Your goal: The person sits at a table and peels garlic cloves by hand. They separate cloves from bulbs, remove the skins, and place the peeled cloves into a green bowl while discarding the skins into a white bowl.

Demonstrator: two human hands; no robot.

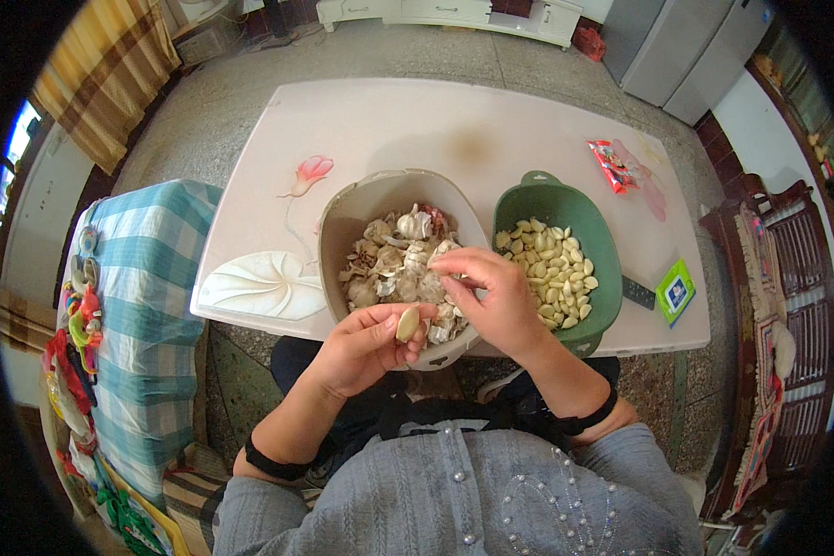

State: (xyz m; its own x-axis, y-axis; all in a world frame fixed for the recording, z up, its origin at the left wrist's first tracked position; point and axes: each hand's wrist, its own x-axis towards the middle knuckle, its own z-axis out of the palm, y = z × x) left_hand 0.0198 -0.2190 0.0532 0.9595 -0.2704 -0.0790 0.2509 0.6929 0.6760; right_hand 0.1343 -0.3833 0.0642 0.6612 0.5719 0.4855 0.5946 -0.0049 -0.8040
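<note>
My left hand (368, 340) holds one garlic clove (408, 324) between thumb and fingers at the near rim of a beige plastic basin (333, 243). Inside this basin are whole garlic bulbs (389, 258) and loose papery skins (417, 243). My right hand (497, 299) hovers above the basin's right side, its thumb and fingertips close together; whether a bit of skin is between them cannot be made out. To the right, a green plastic basin (601, 236) contains many peeled garlic cloves (552, 271). My right forearm passes in front of its near left side.
Both basins stand on a pale, flower-patterned table (403, 118). On its right side lie red snack packets (613, 167), a dark remote control (637, 293) and a green wipes pack (676, 292). A checked cloth (146, 278) covers furniture at left; a wooden bench (792, 278) stands at right.
</note>
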